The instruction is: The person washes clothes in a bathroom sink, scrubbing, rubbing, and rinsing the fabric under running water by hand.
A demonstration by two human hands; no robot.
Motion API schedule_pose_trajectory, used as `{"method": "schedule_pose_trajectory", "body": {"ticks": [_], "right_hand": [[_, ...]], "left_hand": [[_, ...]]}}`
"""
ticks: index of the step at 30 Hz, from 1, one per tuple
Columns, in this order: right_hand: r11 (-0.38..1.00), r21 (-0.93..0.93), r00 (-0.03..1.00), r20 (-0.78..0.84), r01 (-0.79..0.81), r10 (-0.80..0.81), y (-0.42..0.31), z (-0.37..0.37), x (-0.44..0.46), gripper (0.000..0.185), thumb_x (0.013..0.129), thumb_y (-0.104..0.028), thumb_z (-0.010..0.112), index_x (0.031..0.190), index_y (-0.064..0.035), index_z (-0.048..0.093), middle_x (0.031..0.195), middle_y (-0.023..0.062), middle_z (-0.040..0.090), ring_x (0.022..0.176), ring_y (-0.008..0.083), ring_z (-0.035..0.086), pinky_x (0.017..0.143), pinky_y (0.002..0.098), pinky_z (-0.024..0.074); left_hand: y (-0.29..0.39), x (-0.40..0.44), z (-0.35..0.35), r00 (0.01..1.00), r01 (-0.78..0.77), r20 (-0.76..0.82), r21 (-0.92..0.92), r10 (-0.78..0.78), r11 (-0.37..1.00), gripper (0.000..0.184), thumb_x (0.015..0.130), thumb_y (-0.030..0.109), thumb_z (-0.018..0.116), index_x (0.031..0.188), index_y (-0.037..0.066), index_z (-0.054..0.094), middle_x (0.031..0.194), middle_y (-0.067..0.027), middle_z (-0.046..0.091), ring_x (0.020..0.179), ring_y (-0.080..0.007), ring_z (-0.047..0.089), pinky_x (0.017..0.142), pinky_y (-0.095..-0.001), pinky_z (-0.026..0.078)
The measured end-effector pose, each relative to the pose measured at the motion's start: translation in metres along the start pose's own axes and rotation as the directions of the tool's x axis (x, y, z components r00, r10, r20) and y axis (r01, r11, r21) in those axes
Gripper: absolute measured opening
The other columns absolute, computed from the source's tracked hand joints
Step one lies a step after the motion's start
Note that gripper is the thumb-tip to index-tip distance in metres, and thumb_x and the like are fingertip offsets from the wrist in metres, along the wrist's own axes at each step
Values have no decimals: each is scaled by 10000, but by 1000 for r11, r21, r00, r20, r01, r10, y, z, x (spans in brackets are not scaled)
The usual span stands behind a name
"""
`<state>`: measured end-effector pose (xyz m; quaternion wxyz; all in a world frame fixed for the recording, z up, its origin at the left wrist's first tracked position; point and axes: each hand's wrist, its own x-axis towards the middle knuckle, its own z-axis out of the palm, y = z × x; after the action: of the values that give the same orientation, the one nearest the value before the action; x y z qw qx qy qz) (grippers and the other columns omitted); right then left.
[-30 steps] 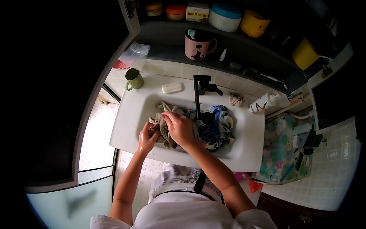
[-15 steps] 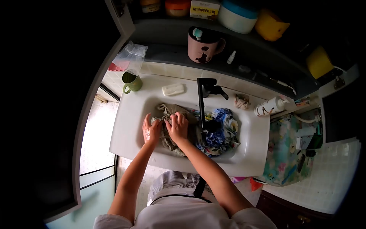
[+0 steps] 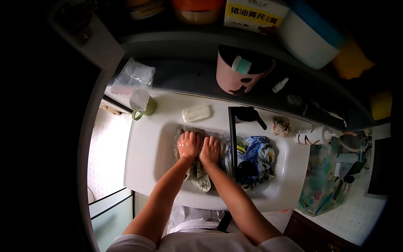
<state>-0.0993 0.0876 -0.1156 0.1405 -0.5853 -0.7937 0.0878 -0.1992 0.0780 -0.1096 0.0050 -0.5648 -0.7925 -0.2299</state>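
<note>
- Head view, hands: we are resting the left hand (image 3: 188, 145) on top of the drab patterned cloth (image 3: 200, 178), its fingers lying close together and bending forward over the folds. The right hand (image 3: 210, 150) is lying just beside it in much the same pose. We are not seeing the undersides, so we cannot tell whether either is pinching fabric.
- Head view, cloth: it is lying bunched in the left half of the white sink (image 3: 163, 161), one edge showing below the wrists, towards the body.
- Head view, surroundings: the blue patterned cloth (image 3: 261, 154) is lying in the right half, partly behind the black faucet (image 3: 234, 140). A white soap bar (image 3: 196, 113) is resting on the back ledge, near the green cup (image 3: 150, 110). A pump bottle (image 3: 312, 135) is lying on its side by the right corner.
- Head view, handling (our judgement): wet fabric is probably slipping easily, so we are favouring an even load through both palms, fingers anchoring a fold. We are keeping the bundle low inside the walls, turning it to expose fresh folds, and leaving the blue cloth clear of the work.
</note>
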Motion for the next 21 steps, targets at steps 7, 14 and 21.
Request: {"method": "schedule_pose_trajectory", "body": {"ticks": [7, 14, 21], "right_hand": [[1000, 6, 999, 34, 1, -1, 2, 14, 8, 146, 801, -120, 561, 928, -69, 509, 977, 134, 506, 955, 337, 535, 812, 448, 463], [997, 58, 991, 126, -54, 46, 5, 22, 10, 202, 859, -139, 522, 1035, -43, 500, 1124, 166, 503, 1044, 354, 533, 879, 456, 461], [958, 264, 987, -146, 109, -72, 14, -7, -12, 286, 846, -253, 650, 975, -52, 493, 993, 175, 511, 958, 388, 507, 802, 472, 436]], "left_hand": [[-15, 5, 22, 974, 85, 216, -61, -70, 995, 196, 869, 273, 551, 881, 80, 518, 850, -188, 617, 754, -401, 609, 630, -539, 486], [-13, 9, 21, 991, 10, 134, -16, -8, 1000, 177, 864, 262, 541, 877, 86, 531, 783, -184, 625, 737, -398, 612, 652, -533, 483], [-12, -16, -3, 993, 79, 92, -63, -73, 995, 208, 877, 270, 567, 870, 62, 557, 880, -171, 615, 850, -387, 591, 734, -503, 474]]}}
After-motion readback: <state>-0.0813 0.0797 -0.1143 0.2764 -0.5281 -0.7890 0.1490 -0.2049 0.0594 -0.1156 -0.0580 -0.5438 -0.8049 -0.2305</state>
